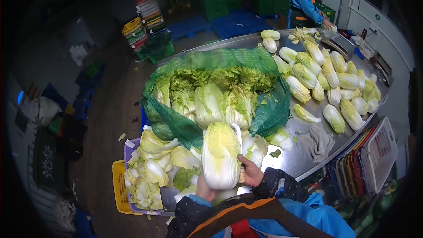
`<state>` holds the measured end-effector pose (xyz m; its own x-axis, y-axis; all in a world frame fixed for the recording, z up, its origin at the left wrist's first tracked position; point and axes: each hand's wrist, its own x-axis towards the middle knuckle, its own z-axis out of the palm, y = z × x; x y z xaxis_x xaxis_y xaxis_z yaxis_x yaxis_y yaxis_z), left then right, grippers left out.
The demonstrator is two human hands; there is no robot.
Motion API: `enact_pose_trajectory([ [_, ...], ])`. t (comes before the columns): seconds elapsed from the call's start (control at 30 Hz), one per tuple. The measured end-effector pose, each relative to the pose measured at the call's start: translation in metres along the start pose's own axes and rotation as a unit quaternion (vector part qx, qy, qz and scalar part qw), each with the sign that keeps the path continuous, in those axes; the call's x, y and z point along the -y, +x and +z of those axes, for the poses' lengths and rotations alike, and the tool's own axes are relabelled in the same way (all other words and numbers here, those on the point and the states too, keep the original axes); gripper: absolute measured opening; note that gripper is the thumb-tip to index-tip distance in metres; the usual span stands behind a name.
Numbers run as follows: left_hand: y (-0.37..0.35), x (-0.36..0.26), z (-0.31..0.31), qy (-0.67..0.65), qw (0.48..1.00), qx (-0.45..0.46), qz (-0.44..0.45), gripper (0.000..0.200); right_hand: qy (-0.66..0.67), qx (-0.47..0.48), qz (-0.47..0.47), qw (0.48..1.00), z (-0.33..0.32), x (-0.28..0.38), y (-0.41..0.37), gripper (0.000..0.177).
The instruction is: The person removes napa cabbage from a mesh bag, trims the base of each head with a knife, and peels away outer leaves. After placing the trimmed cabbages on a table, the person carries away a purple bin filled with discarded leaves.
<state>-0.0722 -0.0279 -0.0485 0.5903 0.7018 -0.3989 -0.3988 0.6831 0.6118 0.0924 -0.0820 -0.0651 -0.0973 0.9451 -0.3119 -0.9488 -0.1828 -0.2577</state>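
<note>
A metal table [341, 137] spans the room, whitish-green cabbages [304, 76] heaped at its far right, an open green mesh bag [274, 117] of leafier heads mid-table. Just before the bag is a large pale cabbage [221, 154], held between both hands — the left hand [206, 190] cupped under its lower left, the right hand [252, 174] closed against its right side, thumb touching. A purple crate [128, 151] holds loose leaves.

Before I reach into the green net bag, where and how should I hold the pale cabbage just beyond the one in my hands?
Probably low around the white base of that cabbage, coming from your side through the opening of the bag. Its base points towards you, while neighbouring cabbages crowd both flanks.
</note>
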Motion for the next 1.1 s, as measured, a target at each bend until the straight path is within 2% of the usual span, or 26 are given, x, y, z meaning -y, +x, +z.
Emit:
enact_pose_trajectory([
  [0.07, -0.012, -0.016, 0.008, 0.001, 0.999, -0.028, -0.028, 0.046, 0.064, 0.029, 0.028, 0.997, 0.011, 0.001, -0.003, 0.044],
  [0.1, -0.015, -0.019, 0.015, 0.002, 0.999, -0.029, -0.03, 0.046, 0.066, 0.028, 0.028, 0.997, 0.007, 0.001, -0.001, 0.044],
  [0.13, -0.019, -0.021, 0.02, 0.248, 0.964, -0.065, 0.062, 0.041, -0.01, 0.031, -0.009, 0.999, -0.002, 0.001, 0.003, 0.045],
  [0.17, -0.022, -0.02, 0.022, 0.477, 0.86, -0.098, 0.15, 0.037, -0.086, 0.035, -0.044, 0.995, -0.007, 0.0, 0.005, 0.047],
  [0.3, -0.016, -0.008, 0.013, 0.466, 0.852, -0.122, 0.205, 0.033, -0.072, 0.044, -0.031, 0.996, -0.001, -0.002, 0.003, 0.05],
  [0.37, -0.009, 0.003, 0.002, 0.353, 0.898, -0.151, 0.213, 0.033, -0.115, 0.026, -0.024, 0.993, 0.002, -0.001, 0.0, 0.06],
  [0.4, -0.01, 0.002, 0.006, 0.354, 0.898, -0.15, 0.212, 0.033, -0.113, 0.025, -0.026, 0.993, 0.005, -0.002, -0.003, 0.06],
  [0.47, -0.013, 0.0, 0.016, 0.338, 0.89, -0.182, 0.246, 0.029, 0.111, 0.04, 0.103, 0.988, 0.01, -0.004, -0.008, 0.053],
  [0.5, -0.015, -0.008, 0.024, 0.337, 0.891, -0.182, 0.245, 0.029, 0.093, 0.027, 0.085, 0.992, 0.01, -0.006, -0.007, 0.051],
  [0.53, -0.015, -0.022, 0.035, 0.475, 0.795, -0.247, 0.285, 0.028, 0.091, 0.026, 0.088, 0.992, 0.008, -0.004, -0.007, 0.051],
  [0.57, -0.013, -0.037, 0.039, 0.598, 0.671, -0.305, 0.315, 0.027, -0.036, 0.021, 0.036, 0.998, 0.006, 0.0, -0.005, 0.05],
  [0.6, 0.004, -0.05, 0.022, 0.584, 0.659, -0.323, 0.346, 0.026, -0.161, 0.018, -0.016, 0.987, 0.005, 0.0, -0.005, 0.049],
  [0.63, 0.021, -0.068, 0.004, 0.571, 0.646, -0.339, 0.376, 0.025, -0.161, 0.019, -0.012, 0.987, 0.005, -0.005, -0.005, 0.049],
  [0.67, 0.022, -0.096, 0.015, 0.412, 0.804, -0.36, 0.231, 0.031, -0.198, -0.008, -0.028, 0.98, 0.005, -0.009, -0.007, 0.048],
  [0.73, 0.03, -0.105, 0.015, 0.237, 0.863, -0.34, 0.289, 0.051, -0.238, -0.035, -0.046, 0.97, 0.015, -0.007, -0.011, 0.047],
  [0.77, 0.026, -0.091, 0.019, 0.234, 0.863, -0.34, 0.291, 0.051, -0.311, -0.077, -0.054, 0.946, 0.023, -0.002, -0.013, 0.046],
  [0.8, 0.016, -0.065, 0.026, 0.272, 0.902, -0.241, 0.236, 0.058, -0.381, -0.118, -0.062, 0.915, 0.036, 0.003, -0.017, 0.045],
  [0.83, 0.007, -0.048, 0.032, 0.307, 0.925, -0.139, 0.173, 0.066, -0.471, -0.171, -0.074, 0.862, 0.06, 0.008, -0.022, 0.042],
  [0.87, 0.0, -0.047, 0.042, 0.309, 0.925, -0.143, 0.168, 0.066, -0.469, -0.173, -0.069, 0.864, 0.06, 0.012, -0.022, 0.042],
  [0.93, -0.007, -0.05, 0.059, 0.124, 0.985, -0.004, 0.119, 0.06, -0.359, -0.085, -0.154, 0.917, 0.053, 0.025, -0.031, 0.048],
  [0.97, -0.003, -0.048, 0.055, 0.12, 0.986, -0.005, 0.119, 0.06, -0.328, -0.032, -0.14, 0.934, 0.045, 0.032, -0.03, 0.058],
  [1.0, 0.005, -0.046, 0.049, 0.005, 0.998, 0.037, 0.05, 0.057, -0.332, -0.032, -0.139, 0.932, 0.024, 0.024, -0.02, 0.058],
  [1.03, 0.014, -0.045, 0.045, -0.108, 0.991, 0.081, -0.02, 0.055, -0.182, -0.005, -0.051, 0.982, -0.009, 0.007, -0.007, 0.06],
  [1.07, 0.02, -0.04, 0.043, -0.108, 0.99, 0.085, -0.019, 0.055, -0.026, 0.021, 0.038, 0.999, -0.029, -0.005, -0.003, 0.062],
  [1.1, 0.022, -0.03, 0.041, 0.046, 0.995, 0.008, 0.086, 0.052, -0.003, 0.009, 0.036, 0.999, -0.034, -0.01, -0.008, 0.059],
])
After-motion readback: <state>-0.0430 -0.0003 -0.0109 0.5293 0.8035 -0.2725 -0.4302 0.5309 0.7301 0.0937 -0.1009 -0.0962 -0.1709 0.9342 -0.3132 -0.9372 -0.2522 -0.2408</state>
